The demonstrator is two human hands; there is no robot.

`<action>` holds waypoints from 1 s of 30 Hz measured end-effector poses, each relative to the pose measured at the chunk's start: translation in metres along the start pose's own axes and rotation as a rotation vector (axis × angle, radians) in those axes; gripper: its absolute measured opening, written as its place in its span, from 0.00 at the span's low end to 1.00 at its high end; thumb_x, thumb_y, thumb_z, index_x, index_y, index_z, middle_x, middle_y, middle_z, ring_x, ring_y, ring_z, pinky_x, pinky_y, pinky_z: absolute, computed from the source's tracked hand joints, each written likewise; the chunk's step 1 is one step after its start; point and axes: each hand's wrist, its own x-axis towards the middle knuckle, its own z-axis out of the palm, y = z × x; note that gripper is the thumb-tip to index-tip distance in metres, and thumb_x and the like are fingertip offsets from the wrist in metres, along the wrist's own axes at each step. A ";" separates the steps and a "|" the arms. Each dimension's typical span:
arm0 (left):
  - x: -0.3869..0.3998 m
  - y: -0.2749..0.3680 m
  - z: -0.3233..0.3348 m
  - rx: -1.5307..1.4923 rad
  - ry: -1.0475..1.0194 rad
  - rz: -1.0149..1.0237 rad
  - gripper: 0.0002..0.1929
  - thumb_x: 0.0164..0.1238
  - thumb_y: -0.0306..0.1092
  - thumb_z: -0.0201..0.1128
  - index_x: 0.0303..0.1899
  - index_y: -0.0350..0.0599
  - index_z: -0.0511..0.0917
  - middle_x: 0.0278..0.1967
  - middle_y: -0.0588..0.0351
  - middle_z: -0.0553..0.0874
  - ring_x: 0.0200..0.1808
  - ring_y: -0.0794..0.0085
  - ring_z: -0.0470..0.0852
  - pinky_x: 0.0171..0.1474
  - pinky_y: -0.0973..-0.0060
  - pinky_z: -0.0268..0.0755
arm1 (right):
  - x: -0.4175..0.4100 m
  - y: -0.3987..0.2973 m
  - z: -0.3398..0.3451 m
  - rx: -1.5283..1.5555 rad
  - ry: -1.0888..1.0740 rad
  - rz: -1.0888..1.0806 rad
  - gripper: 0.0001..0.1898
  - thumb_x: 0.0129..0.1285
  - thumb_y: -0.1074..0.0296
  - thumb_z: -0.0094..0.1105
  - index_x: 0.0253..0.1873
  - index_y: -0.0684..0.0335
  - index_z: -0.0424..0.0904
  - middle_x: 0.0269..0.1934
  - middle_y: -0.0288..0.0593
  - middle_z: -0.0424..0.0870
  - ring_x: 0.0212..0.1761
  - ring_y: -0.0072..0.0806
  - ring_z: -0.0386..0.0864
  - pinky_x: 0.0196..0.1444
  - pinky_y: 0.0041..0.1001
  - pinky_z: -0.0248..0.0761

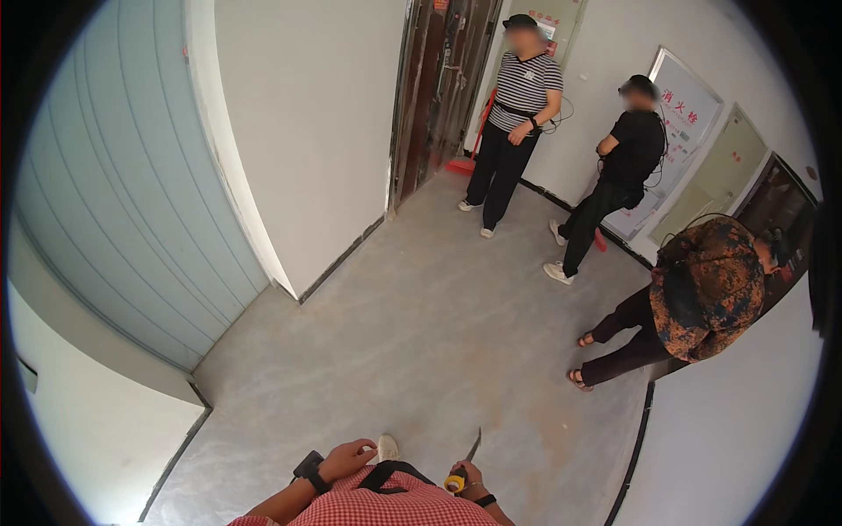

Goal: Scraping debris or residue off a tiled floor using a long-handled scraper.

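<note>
My right hand point(472, 482) is closed around the yellow-and-black handle of a tool with a narrow metal blade point(474, 445), which looks like a putty knife or small saw; its exact kind cannot be told. The blade points away from me over the grey floor. At my waist, in front of the red checked shirt point(395, 503), my left hand point(347, 459) is empty with its fingers loosely curled and apart. A black band and a dark device are on the left wrist. A black strap point(395, 475) lies across the shirt between both hands.
Several people stand ahead and to the right: one in stripes point(526, 92), one in black point(628, 144), one in a patterned jacket point(710, 289). A red dustpan point(460, 165) stands by the brown door point(441, 85). Grey-blue panels point(131, 184) and a wall corner point(299, 292) are left.
</note>
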 end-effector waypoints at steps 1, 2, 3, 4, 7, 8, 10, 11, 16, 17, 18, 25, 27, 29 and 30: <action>0.004 -0.002 0.000 -0.053 0.021 0.020 0.16 0.55 0.45 0.48 0.40 0.45 0.70 0.25 0.53 0.77 0.27 0.72 0.75 0.33 0.79 0.66 | -0.005 -0.018 0.024 0.037 0.054 0.127 0.05 0.47 0.71 0.50 0.24 0.62 0.65 0.18 0.38 0.68 0.17 0.28 0.67 0.21 0.24 0.65; 0.007 0.000 0.002 -0.048 0.023 0.022 0.16 0.55 0.45 0.48 0.40 0.45 0.70 0.25 0.53 0.77 0.27 0.72 0.75 0.33 0.79 0.66 | -0.008 -0.028 0.036 0.076 0.115 0.246 0.05 0.47 0.71 0.50 0.23 0.63 0.64 0.17 0.38 0.67 0.16 0.27 0.66 0.19 0.23 0.64; 0.011 0.003 0.003 -0.040 0.032 0.015 0.16 0.55 0.44 0.48 0.41 0.45 0.70 0.25 0.54 0.77 0.27 0.73 0.75 0.33 0.80 0.66 | -0.001 -0.029 0.037 0.078 0.107 0.242 0.05 0.47 0.71 0.50 0.23 0.63 0.64 0.17 0.38 0.67 0.16 0.27 0.66 0.19 0.23 0.64; 0.014 0.005 0.005 -0.032 0.041 0.007 0.16 0.55 0.44 0.49 0.41 0.45 0.70 0.25 0.54 0.76 0.27 0.74 0.75 0.33 0.80 0.66 | 0.009 -0.030 0.038 0.071 0.086 0.257 0.05 0.47 0.71 0.50 0.23 0.63 0.65 0.16 0.38 0.67 0.15 0.25 0.66 0.18 0.23 0.64; 0.016 0.009 0.008 -0.014 0.047 -0.008 0.16 0.55 0.43 0.48 0.41 0.45 0.70 0.25 0.54 0.77 0.27 0.75 0.75 0.33 0.80 0.66 | 0.034 -0.029 0.044 0.003 0.028 0.289 0.06 0.47 0.71 0.50 0.23 0.64 0.65 0.15 0.37 0.67 0.14 0.24 0.65 0.17 0.22 0.64; 0.015 0.008 0.010 -0.010 0.054 -0.004 0.16 0.55 0.43 0.48 0.41 0.45 0.70 0.25 0.54 0.77 0.27 0.75 0.75 0.33 0.80 0.66 | 0.039 -0.028 0.046 -0.060 0.001 0.308 0.06 0.47 0.71 0.50 0.23 0.64 0.66 0.15 0.37 0.67 0.14 0.23 0.66 0.17 0.22 0.64; 0.015 0.002 0.013 0.003 0.115 0.022 0.16 0.54 0.46 0.48 0.39 0.47 0.70 0.25 0.50 0.76 0.28 0.66 0.75 0.32 0.75 0.65 | 0.043 -0.024 0.055 -0.141 -0.010 0.307 0.06 0.48 0.71 0.50 0.23 0.65 0.67 0.15 0.37 0.68 0.13 0.23 0.66 0.17 0.22 0.64; 0.016 0.002 0.013 0.006 0.122 0.025 0.16 0.54 0.46 0.48 0.39 0.47 0.70 0.25 0.50 0.76 0.28 0.66 0.75 0.32 0.75 0.65 | 0.045 -0.022 0.060 -0.218 -0.010 0.307 0.06 0.48 0.71 0.50 0.23 0.65 0.67 0.15 0.38 0.68 0.13 0.23 0.66 0.16 0.22 0.63; 0.024 -0.011 0.015 -0.062 0.112 0.029 0.15 0.54 0.44 0.48 0.38 0.45 0.71 0.24 0.50 0.76 0.27 0.68 0.75 0.31 0.76 0.65 | 0.061 -0.005 0.056 -0.315 -0.089 0.288 0.07 0.46 0.69 0.53 0.23 0.67 0.70 0.17 0.39 0.71 0.15 0.23 0.70 0.18 0.20 0.64; 0.025 -0.011 0.017 -0.057 0.113 0.033 0.15 0.54 0.44 0.48 0.38 0.45 0.71 0.24 0.50 0.76 0.27 0.68 0.75 0.31 0.76 0.65 | 0.065 -0.003 0.051 -0.385 -0.141 0.291 0.07 0.46 0.69 0.53 0.23 0.67 0.71 0.17 0.39 0.72 0.16 0.23 0.70 0.19 0.19 0.64; 0.026 -0.006 0.014 -0.043 0.118 0.073 0.15 0.55 0.44 0.48 0.38 0.45 0.71 0.24 0.50 0.76 0.27 0.68 0.74 0.31 0.76 0.65 | 0.068 0.001 0.050 -0.448 -0.194 0.290 0.07 0.46 0.69 0.53 0.22 0.67 0.71 0.18 0.39 0.73 0.17 0.23 0.71 0.20 0.19 0.64; 0.042 -0.006 -0.009 0.053 0.036 0.113 0.15 0.55 0.45 0.48 0.39 0.45 0.71 0.25 0.50 0.76 0.28 0.66 0.74 0.32 0.76 0.65 | 0.073 0.021 0.052 -0.523 -0.152 0.345 0.08 0.46 0.68 0.52 0.24 0.67 0.74 0.20 0.39 0.75 0.20 0.22 0.73 0.23 0.18 0.64; 0.046 -0.009 -0.014 0.061 0.010 0.115 0.16 0.55 0.45 0.48 0.39 0.46 0.71 0.25 0.50 0.76 0.28 0.66 0.74 0.32 0.76 0.65 | 0.070 0.025 0.052 -0.614 -0.110 0.326 0.09 0.47 0.67 0.52 0.26 0.68 0.74 0.21 0.39 0.76 0.22 0.21 0.73 0.24 0.17 0.64; 0.049 -0.014 -0.019 0.072 -0.024 0.117 0.16 0.55 0.45 0.48 0.39 0.46 0.70 0.26 0.50 0.76 0.28 0.66 0.74 0.32 0.76 0.65 | 0.073 0.034 0.046 -0.670 -0.179 0.253 0.10 0.48 0.66 0.51 0.27 0.68 0.74 0.22 0.38 0.76 0.22 0.20 0.73 0.25 0.17 0.64; 0.051 -0.018 -0.022 0.081 -0.021 0.105 0.15 0.55 0.44 0.49 0.39 0.45 0.70 0.25 0.52 0.76 0.27 0.71 0.74 0.32 0.78 0.65 | 0.071 0.034 0.047 -0.746 -0.257 0.177 0.10 0.48 0.66 0.50 0.28 0.68 0.74 0.22 0.38 0.76 0.23 0.20 0.73 0.25 0.17 0.64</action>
